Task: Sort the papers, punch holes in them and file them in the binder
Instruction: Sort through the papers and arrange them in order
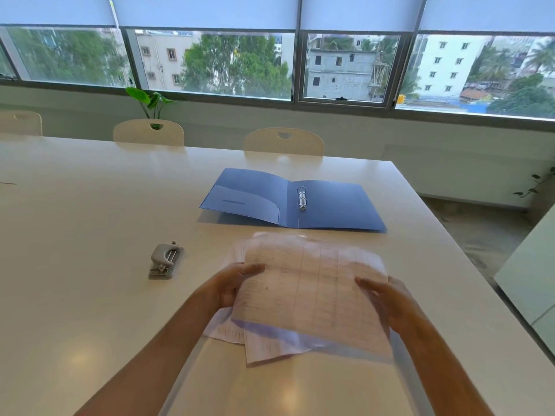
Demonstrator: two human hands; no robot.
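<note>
Your left hand [232,285] and right hand [387,298] have fingers clamped on the papers [312,292] above the white desk [90,295]; the open binder [292,201] lies toward the far edge, the hole punch [164,261] left of the papers.

Head view looks forward and down across the table [90,205] — close above it — facing the windows [210,61].

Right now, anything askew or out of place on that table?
Only the papers under the held sheet: they lie fanned and crooked, edges unaligned. Left hand and right hand grip the sheet's sides. Binder lies open and flat; hole punch sits upright.
</note>
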